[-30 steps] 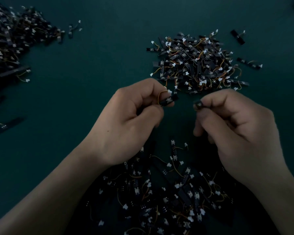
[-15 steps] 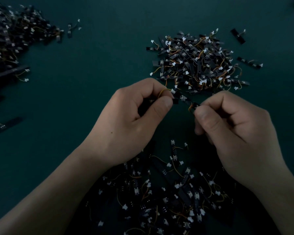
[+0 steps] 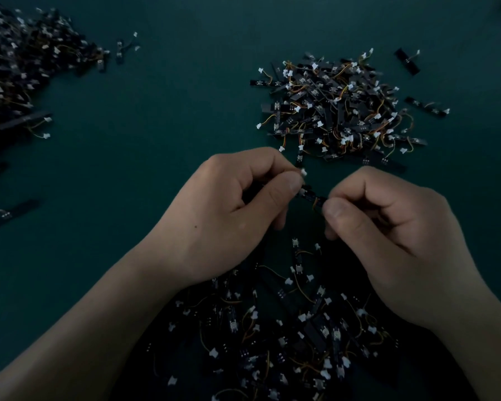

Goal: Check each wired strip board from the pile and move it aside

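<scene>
Both hands are on one strip board [image 3: 311, 195], held up off the bench [image 3: 162, 111] just above the near pile [image 3: 287, 328]. Left hand [image 3: 229, 215] pinches one end between thumb and forefinger, by the white connector [image 3: 303, 172]. Right hand [image 3: 394, 235] pinches the other end, remaining fingers curled in.

We'd expect it to be light, thin and stiff, with the wire lead as the weak spot, so we grip the board ends and never tug the wire.

No bins or trays. Boards lie loose in the near pile, the right heap [image 3: 336, 111] and the far-left heap [image 3: 18, 62].

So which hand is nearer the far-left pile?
Left. The left hand sits right of the pile; the right hand is farther right again.
</scene>
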Available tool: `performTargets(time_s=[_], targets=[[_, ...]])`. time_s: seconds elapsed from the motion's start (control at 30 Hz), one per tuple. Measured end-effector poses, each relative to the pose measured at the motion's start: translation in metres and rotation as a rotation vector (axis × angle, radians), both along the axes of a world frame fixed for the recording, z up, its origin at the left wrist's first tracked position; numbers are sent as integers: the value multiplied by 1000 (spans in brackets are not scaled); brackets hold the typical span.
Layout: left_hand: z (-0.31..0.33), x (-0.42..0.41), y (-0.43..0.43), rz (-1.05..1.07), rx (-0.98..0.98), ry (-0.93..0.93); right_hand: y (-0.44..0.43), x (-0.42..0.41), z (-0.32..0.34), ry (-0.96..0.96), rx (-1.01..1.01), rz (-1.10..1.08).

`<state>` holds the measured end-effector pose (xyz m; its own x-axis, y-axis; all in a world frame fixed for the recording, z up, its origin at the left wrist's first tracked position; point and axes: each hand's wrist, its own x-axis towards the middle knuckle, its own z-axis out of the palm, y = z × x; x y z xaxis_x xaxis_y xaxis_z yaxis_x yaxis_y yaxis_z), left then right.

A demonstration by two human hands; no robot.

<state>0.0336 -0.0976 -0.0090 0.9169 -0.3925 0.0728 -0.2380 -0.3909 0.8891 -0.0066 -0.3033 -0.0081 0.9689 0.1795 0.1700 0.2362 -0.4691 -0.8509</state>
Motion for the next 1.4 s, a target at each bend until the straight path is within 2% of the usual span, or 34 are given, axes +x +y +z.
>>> performTargets(time_s=[0.1,0.73,0.9,1.23,1.4], targets=[[1,-2,-3,5,50,-39,1,0,0,14,15,-17],[-1,-4,0,30,-33,-28,1,1,-1,18,1,-51],[-2,1,4,5,-189,62,-2,3,-1,-2,158,-88],[-5,3,5,61,-110,-120,-3,3,-3,-5,176,-99],[-9,4,3,97,-184,-87,-5,5,-5,14,251,-97]])
